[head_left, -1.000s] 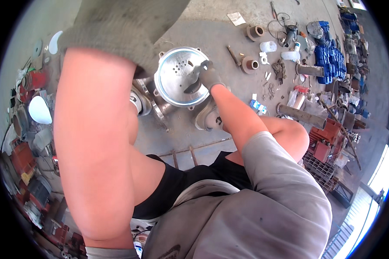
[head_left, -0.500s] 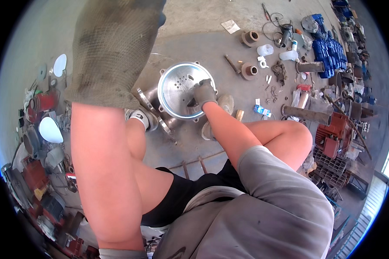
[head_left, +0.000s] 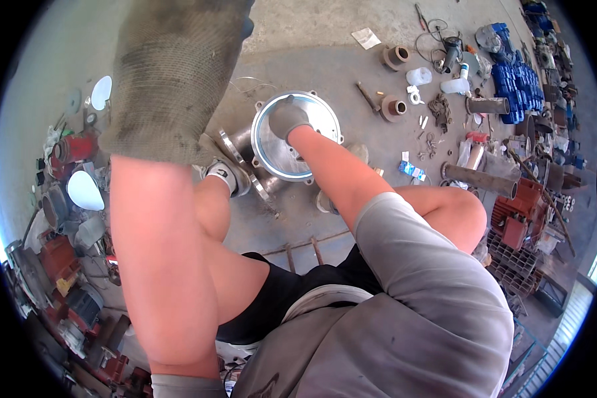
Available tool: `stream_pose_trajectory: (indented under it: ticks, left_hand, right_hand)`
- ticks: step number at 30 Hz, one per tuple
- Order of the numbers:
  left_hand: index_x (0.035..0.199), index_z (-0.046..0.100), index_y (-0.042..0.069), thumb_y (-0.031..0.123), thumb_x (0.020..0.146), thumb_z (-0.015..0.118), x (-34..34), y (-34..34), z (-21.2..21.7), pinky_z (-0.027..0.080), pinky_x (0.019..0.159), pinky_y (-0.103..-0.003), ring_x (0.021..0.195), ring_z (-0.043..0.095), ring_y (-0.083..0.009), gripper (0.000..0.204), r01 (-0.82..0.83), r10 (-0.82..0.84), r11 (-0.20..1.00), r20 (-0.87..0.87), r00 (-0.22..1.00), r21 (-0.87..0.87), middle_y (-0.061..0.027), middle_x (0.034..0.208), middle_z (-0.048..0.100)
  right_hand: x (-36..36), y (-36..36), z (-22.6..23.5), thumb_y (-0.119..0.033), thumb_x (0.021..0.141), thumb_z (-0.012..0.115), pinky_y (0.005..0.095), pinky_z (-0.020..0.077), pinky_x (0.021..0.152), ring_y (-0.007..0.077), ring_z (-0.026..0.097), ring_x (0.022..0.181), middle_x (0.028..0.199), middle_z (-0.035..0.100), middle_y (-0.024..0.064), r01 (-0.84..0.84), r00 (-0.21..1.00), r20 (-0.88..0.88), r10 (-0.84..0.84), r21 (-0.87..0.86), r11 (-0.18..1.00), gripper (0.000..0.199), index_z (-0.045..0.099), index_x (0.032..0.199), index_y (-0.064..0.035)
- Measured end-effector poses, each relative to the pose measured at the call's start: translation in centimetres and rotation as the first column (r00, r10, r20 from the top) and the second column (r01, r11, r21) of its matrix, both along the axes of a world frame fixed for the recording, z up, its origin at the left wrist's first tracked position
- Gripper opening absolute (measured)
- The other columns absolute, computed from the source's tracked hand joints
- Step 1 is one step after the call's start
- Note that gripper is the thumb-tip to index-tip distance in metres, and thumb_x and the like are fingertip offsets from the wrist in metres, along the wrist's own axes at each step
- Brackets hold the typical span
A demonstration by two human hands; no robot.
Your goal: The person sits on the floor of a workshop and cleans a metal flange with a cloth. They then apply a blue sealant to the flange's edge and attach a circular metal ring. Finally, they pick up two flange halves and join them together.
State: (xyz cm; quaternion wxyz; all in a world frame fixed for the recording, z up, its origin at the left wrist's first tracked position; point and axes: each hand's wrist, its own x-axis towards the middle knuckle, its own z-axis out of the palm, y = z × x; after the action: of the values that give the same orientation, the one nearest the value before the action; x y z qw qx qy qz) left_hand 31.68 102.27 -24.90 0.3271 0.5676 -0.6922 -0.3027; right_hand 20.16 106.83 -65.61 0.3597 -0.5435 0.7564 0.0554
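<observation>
Right hand moves deeper onto the round metal cover

The gloved right hand (head_left: 287,117) now presses, fingers curled, on the round metal cover (head_left: 297,136) atop the pump housing (head_left: 242,159) on the floor; the gloved left hand (head_left: 172,73) has risen close to the camera, grip unclear.

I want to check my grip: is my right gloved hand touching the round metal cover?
Touching. The head view shows the right hand in its grey glove pressed flat on the round metal cover, no gap visible.

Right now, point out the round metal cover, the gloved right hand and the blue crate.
round metal cover (head_left: 312,142): head view, shiny inner face near the rim.
right hand (head_left: 287,117): head view, back of the grey glove.
blue crate (head_left: 511,89): head view, top side.
</observation>
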Motion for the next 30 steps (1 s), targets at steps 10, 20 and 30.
stream_pose_trajectory:
  ticks: [10, 20, 30]
  left_hand:
    - [0.141, 0.062, -0.008, 0.039, 0.097, 0.079, 0.2, -3.1, -1.7, 0.054, 0.091, -0.027, 0.110, 0.069, -0.0160, 0.067, 0.106, -0.083, 0.989, -0.205, 0.975, 0.105, -0.0129, 0.122, 0.075]
    - [0.142, 0.061, -0.007, 0.042, 0.097, 0.078, 0.4, -3.0, -1.5, 0.055, 0.081, -0.028, 0.091, 0.067, -0.0120, 0.069, 0.123, -0.085, 0.983, -0.253, 0.964, 0.138, -0.0120, 0.119, 0.075]
    - [0.139, 0.058, -0.012, 0.029, 0.100, 0.072, 2.8, -0.6, 2.7, 0.056, 0.073, -0.033, 0.085, 0.072, -0.0209, 0.059, 0.149, -0.088, 0.964, -0.263, 0.961, 0.220, -0.0164, 0.086, 0.074]
  right_hand:
    - [-6.2, 2.2, 0.1, -0.023, 0.101, 0.050, 0.0505, 0.0544, 0.107, 0.0417, 0.071, 0.122, 0.135, 0.071, 0.0269, -0.040, 0.998, -0.041, 0.042, 0.054, 0.998, 0.051, 0.061, 0.143, 0.0037]
    - [-5.9, 17.2, -3.2, -0.027, 0.107, 0.048, 0.0560, 0.0587, 0.093, 0.0505, 0.074, 0.102, 0.114, 0.074, 0.0339, 0.347, 0.935, -0.025, -0.353, -0.120, 0.930, 0.053, 0.048, 0.143, 0.0110]
    - [-5.5, 6.0, -1.0, -0.028, 0.107, 0.050, 0.0561, 0.0575, 0.094, 0.0502, 0.074, 0.103, 0.108, 0.074, 0.0343, 0.242, 0.970, 0.004, -0.243, -0.086, 0.966, 0.050, 0.042, 0.141, 0.0073]
